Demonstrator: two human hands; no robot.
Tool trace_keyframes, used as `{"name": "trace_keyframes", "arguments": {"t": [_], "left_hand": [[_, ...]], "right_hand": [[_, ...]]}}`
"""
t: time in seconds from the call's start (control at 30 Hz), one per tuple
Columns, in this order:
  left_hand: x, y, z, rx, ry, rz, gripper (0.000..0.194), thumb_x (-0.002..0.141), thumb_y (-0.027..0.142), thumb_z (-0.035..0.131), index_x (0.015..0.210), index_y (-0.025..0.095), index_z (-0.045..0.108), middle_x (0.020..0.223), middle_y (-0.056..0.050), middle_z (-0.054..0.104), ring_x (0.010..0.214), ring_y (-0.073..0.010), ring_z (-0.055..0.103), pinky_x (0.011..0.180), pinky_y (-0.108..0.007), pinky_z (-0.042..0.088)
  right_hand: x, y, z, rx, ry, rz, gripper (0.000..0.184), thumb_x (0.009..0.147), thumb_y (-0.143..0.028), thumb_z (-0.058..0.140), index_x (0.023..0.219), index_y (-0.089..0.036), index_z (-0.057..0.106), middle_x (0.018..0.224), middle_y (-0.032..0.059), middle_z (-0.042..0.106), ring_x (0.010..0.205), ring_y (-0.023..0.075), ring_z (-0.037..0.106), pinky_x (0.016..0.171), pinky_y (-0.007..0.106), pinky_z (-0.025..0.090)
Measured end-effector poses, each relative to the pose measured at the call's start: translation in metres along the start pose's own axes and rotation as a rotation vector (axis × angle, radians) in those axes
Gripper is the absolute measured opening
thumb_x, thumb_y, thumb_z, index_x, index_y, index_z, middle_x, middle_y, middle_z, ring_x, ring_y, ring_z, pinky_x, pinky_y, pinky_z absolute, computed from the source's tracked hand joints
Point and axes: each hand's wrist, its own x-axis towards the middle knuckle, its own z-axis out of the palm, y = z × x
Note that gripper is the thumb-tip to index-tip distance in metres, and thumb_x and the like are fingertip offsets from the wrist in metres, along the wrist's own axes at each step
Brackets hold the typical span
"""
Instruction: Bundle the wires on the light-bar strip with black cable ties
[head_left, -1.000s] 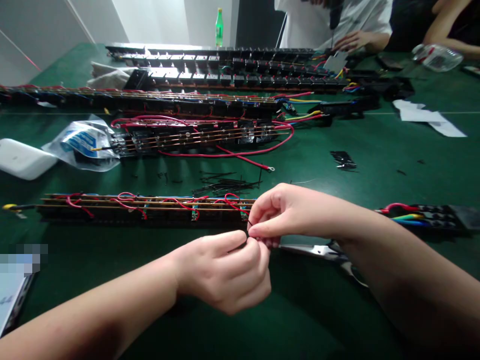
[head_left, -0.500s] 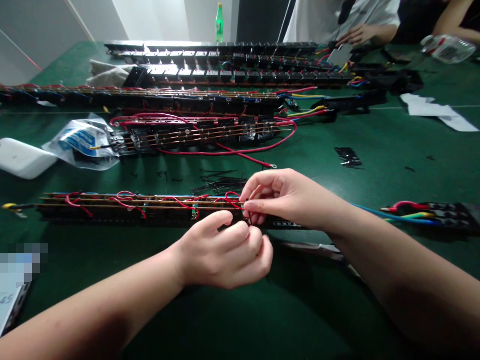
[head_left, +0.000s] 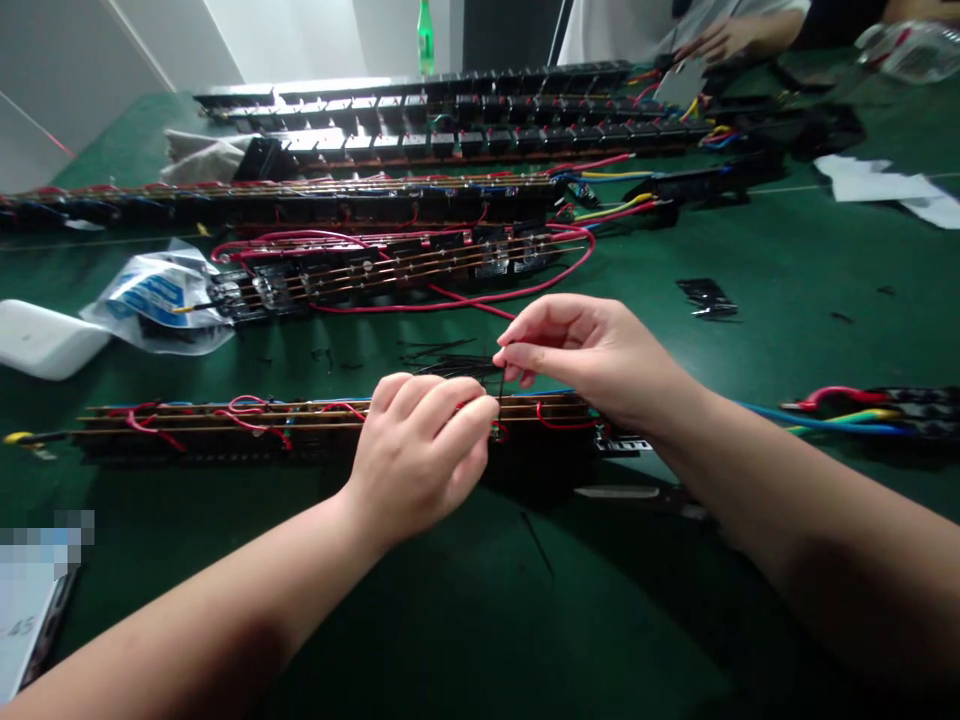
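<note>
A long black strip assembly (head_left: 199, 440) with brass rods and red wire loops lies crosswise before me. My right hand (head_left: 592, 350) is just above its rods, thumb and forefinger pinching the top of a thin black cable tie (head_left: 502, 385). The tie runs down to the rods. My left hand (head_left: 420, 455) is closed over the assembly beside the tie; its curled fingers hide whatever they hold. Behind the hands is a pile of black cable ties (head_left: 442, 362). One loose tie (head_left: 538, 545) lies on the near side.
A knife (head_left: 619, 492) lies right of the hands, partly under my right forearm. More strip assemblies (head_left: 420, 262) with red cables lie farther back. A plastic bag (head_left: 161, 300) and white case (head_left: 49, 340) are left; a packet (head_left: 705, 298) is right. Another person's hand (head_left: 724, 40) shows at the back.
My right hand has risen and moved away from me, drawing the cable tie upward. My left hand has shifted up and left onto the assembly. The view has tilted slightly.
</note>
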Motion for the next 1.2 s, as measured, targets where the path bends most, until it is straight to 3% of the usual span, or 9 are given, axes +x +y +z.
{"name": "trace_keyframes", "arguments": {"t": [0.1,0.5,0.67,0.83,0.97,1.2], "left_hand": [[0.0,-0.003,0.003,-0.068,-0.062,-0.123,0.015,0.091,0.021,0.06,0.106,0.021,0.062,0.11,-0.006,0.074,0.098,-0.0218,0.066,0.089,-0.038,0.046],[0.0,-0.003,0.003,-0.119,-0.07,-0.139,0.02,0.085,0.012,0.057,0.103,0.019,0.062,0.107,-0.005,0.074,0.098,-0.0224,0.066,0.088,-0.038,0.048],[0.001,-0.003,0.002,-0.125,-0.081,-0.126,0.02,0.086,0.012,0.058,0.103,0.02,0.062,0.106,-0.004,0.074,0.099,-0.0225,0.065,0.089,-0.038,0.047],[-0.001,-0.005,0.004,-0.125,-0.121,0.007,0.019,0.084,0.012,0.06,0.102,0.019,0.061,0.105,-0.004,0.071,0.098,-0.0223,0.061,0.089,-0.038,0.046],[-0.003,-0.006,0.005,-0.092,-0.187,0.115,0.015,0.087,0.014,0.058,0.098,0.022,0.064,0.098,-0.003,0.069,0.092,-0.0206,0.057,0.087,-0.038,0.043],[-0.001,-0.005,0.002,-0.045,-0.257,0.276,0.018,0.094,0.021,0.058,0.108,0.027,0.068,0.1,-0.001,0.069,0.09,-0.0201,0.053,0.085,-0.039,0.04]], "right_hand": [[0.003,0.005,-0.002,0.0,0.065,-0.028,0.022,0.077,-0.03,0.084,0.084,-0.017,0.067,0.076,0.0007,0.073,0.068,0.0125,0.069,0.064,0.027,0.058],[0.003,0.01,-0.001,-0.071,0.075,-0.078,0.015,0.082,-0.023,0.076,0.083,-0.018,0.062,0.079,0.0004,0.071,0.069,0.0123,0.068,0.068,0.029,0.057],[0.002,0.009,-0.003,-0.176,-0.096,-0.051,0.018,0.079,-0.03,0.078,0.078,-0.019,0.064,0.08,0.0014,0.072,0.076,0.0165,0.069,0.071,0.032,0.056],[0.004,0.011,-0.006,-0.246,-0.285,-0.034,0.016,0.079,-0.032,0.076,0.078,-0.018,0.069,0.084,0.0018,0.074,0.081,0.017,0.07,0.075,0.032,0.056],[0.006,0.013,-0.006,-0.27,-0.283,-0.017,0.015,0.077,-0.032,0.076,0.076,-0.018,0.07,0.082,0.0014,0.075,0.08,0.0173,0.07,0.076,0.032,0.055],[0.008,0.016,-0.004,-0.284,-0.239,0.002,0.011,0.075,-0.029,0.074,0.076,-0.018,0.071,0.081,0.0011,0.074,0.077,0.0162,0.069,0.072,0.031,0.053]]}}
